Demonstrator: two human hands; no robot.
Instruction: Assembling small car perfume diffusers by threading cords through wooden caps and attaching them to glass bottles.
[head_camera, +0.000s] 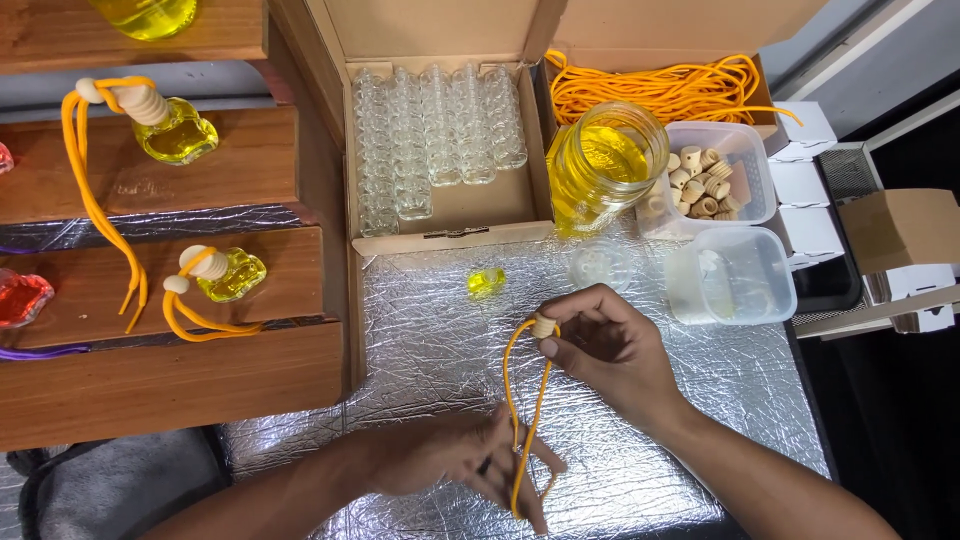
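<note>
1. Position: the orange cord (527, 400) hangs as a doubled loop above the foil-covered surface (640, 470), stretched between both hands. A small wooden bead (544, 326) sits at its upper end.
2. Right hand (610, 350): fingers curled, thumb and forefinger pinching the wooden bead with the cord running through it.
3. Left hand (470, 460): fingers pressed together around the lower end of the cord, holding the two strands taut.
4. Handling, cord: judged light, soft and limp. It keeps a line only under tension, so it is best held at both ends, near the bead and near the tail.
5. Handling, bead: judged light, rigid and small, and likely to slide along the cord. A fingertip pinch on its sides suits it.
6. Nearby items: a small yellow-filled bottle (486, 282) lies on the surface just beyond the right hand. It looks like glass and is judged fragile and smooth.
7. Further back: a box of empty glass bottles (440, 135), a jar of yellow liquid (605, 165) and a tub of wooden caps (710, 180).
</note>
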